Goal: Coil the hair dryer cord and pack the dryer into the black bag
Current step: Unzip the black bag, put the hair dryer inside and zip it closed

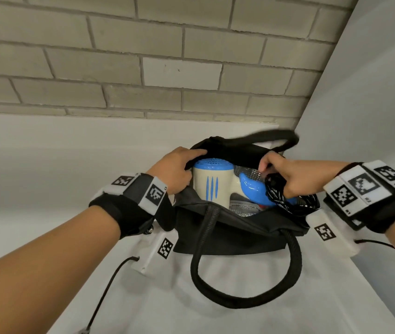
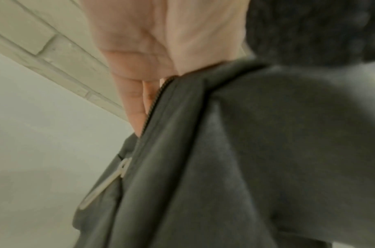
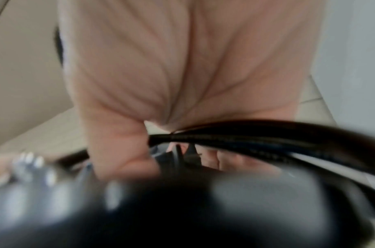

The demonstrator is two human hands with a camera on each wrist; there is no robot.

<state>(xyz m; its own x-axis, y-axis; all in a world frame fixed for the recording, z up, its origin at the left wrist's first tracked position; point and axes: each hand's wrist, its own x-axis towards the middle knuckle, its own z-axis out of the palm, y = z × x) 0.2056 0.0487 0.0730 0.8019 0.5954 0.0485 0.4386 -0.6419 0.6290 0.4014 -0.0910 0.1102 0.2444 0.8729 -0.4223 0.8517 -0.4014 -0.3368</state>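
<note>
The black bag (image 1: 227,235) stands open on the white counter, silver lining showing inside. A cream and blue hair dryer (image 1: 212,184) lies in its mouth, blue handle (image 1: 254,188) pointing right. My left hand (image 1: 177,169) grips the bag's left rim (image 2: 173,107) and holds it apart. My right hand (image 1: 295,175) holds the coiled black cord (image 1: 280,194) over the bag's right side, above the handle. In the right wrist view the cord (image 3: 256,139) runs across my curled fingers. The dryer's lower part is hidden inside the bag.
One bag handle (image 1: 244,280) loops toward me on the counter (image 1: 47,179); the other (image 1: 263,138) arches over the far rim. A brick wall (image 1: 143,56) stands behind and a grey wall (image 1: 372,104) closes the right side. A light zipper pull (image 2: 106,184) hangs on the bag's side.
</note>
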